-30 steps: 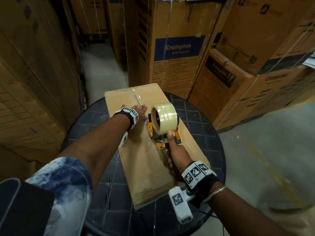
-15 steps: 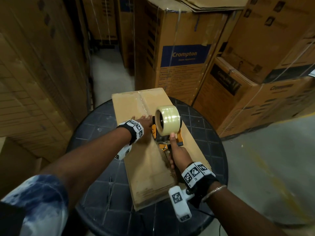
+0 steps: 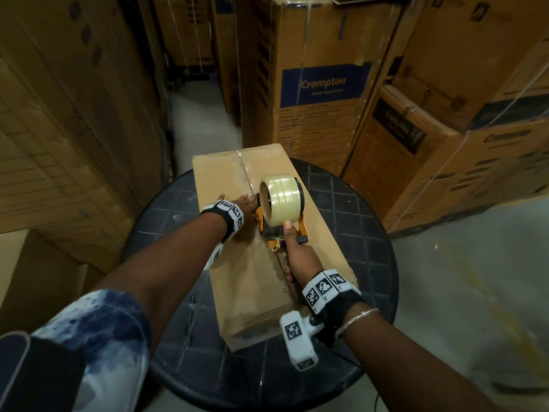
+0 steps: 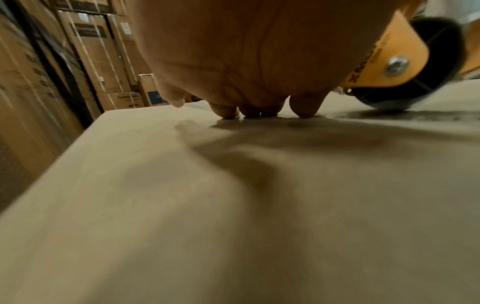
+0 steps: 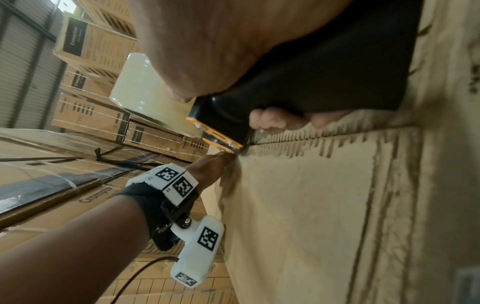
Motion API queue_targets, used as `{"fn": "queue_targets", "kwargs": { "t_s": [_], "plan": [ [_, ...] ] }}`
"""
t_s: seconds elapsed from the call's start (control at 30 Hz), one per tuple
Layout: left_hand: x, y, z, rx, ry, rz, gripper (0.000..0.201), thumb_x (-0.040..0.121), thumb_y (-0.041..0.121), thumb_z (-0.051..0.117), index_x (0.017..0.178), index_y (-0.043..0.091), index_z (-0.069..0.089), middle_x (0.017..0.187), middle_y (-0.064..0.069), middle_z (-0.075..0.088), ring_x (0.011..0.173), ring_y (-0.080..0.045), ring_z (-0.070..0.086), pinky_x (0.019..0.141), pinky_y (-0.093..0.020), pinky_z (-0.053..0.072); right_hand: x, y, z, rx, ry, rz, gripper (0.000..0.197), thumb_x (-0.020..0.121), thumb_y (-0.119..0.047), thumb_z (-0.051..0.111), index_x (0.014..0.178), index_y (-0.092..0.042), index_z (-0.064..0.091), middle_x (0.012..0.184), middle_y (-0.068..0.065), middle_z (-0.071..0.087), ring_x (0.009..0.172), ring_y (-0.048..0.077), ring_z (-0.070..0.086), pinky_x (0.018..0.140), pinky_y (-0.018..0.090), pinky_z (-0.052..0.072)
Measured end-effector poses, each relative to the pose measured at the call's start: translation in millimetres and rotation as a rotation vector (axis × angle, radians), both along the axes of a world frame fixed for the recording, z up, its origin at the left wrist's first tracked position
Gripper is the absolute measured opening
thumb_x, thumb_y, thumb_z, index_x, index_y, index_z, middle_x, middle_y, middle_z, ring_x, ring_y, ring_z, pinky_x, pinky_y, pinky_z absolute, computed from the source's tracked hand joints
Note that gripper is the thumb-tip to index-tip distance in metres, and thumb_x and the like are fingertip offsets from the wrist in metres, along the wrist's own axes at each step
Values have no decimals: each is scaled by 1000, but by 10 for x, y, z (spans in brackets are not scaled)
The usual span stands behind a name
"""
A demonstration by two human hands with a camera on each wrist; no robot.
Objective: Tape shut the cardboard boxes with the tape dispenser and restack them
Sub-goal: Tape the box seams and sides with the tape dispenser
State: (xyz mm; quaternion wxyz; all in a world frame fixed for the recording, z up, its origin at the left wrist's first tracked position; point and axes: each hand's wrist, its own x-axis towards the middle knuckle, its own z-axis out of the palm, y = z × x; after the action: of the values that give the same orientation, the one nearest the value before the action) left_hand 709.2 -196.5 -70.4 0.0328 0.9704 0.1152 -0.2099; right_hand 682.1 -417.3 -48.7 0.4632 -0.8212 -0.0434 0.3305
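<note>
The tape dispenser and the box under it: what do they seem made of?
Orange-framed tape dispenser: likely painted metal, given its smooth sheen and screw; its roll is glossy clear plastic film. Long brown box: matte corrugated cardboard, with ribbing along the seam.

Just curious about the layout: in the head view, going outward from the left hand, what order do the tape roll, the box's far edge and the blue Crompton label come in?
From the left hand, which presses flat on the cardboard box:
1. Tape roll on the tape dispenser, right beside the hand.
2. The box's far edge, straight ahead.
3. Blue Crompton label, on the tall carton behind the table.
</note>
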Motion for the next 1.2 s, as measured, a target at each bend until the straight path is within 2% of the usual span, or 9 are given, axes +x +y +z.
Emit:
{"fn": "queue_targets", "kwargs": {
  "t_s": [0.07,0.13,0.27,0.43,0.57,0.67,0.73,1.0,1.2],
  "plan": [
    [50,-13,16,52,114,-42,60,104,37,38,157,25,14,165,5,0,152,-25,4,114,-68,11,-34,-52,5,-6,-9,2,98,55,-109,17,66,-19,55,66,5,58,63,26,60,74,39,53],
    [88,-41,22,72,174,-19,57,105,44,24,157,33,4,164,11,-8,152,-21,1,112,-70,11,-75,-115,-37,-26,-7,-8,106,40,-115,12,66,-22,53,73,8,59,73,28,61,83,44,54],
    [105,-98,15,69,116,40,61,104,49,20,158,27,1,165,10,-4,152,-19,3,113,-70,9,-215,-286,-127,-23,20,-22,103,35,-118,17,66,-25,50,72,5,55,82,29,58,95,52,53],
    [123,-136,59,34,113,41,63,105,46,26,158,22,-1,165,6,-7,152,-23,2,114,-70,8,-426,-472,-35,-18,54,-60,111,34,-118,16,65,-19,58,61,3,59,68,26,61,77,44,51],
    [60,-99,33,-5,63,44,61,106,41,26,157,21,1,165,6,-6,152,-22,2,115,-67,6,-519,-506,75,-29,89,-23,121,45,-113,19,84,-12,74,73,6,75,74,28,74,75,42,63],
    [-38,-184,27,2,57,5,62,105,39,27,157,19,0,165,2,-5,152,-23,3,115,-65,8,-534,-497,133,-63,66,-38,115,56,-103,19,101,-13,75,91,9,77,86,27,73,81,37,58],
    [-125,-282,2,21,67,-36,61,105,39,27,157,20,1,166,1,-4,152,-23,4,115,-64,10,-537,-485,149,-74,50,-62,111,57,-102,18,102,-16,71,96,7,73,89,25,68,93,42,53],
    [-411,-508,-20,13,56,-130,56,105,42,21,157,31,4,165,9,-1,152,-24,0,117,-62,10,-508,-413,132,-111,11,-79,117,58,-104,15,105,-12,72,96,9,72,92,27,67,97,44,52],
    [-236,-400,-11,48,90,-138,60,104,46,29,157,35,3,164,13,-3,152,-24,0,113,-69,10,-308,-357,106,-131,-27,-69,95,83,-92,21,98,-12,69,90,7,69,84,22,63,83,39,45]
  ]
}}
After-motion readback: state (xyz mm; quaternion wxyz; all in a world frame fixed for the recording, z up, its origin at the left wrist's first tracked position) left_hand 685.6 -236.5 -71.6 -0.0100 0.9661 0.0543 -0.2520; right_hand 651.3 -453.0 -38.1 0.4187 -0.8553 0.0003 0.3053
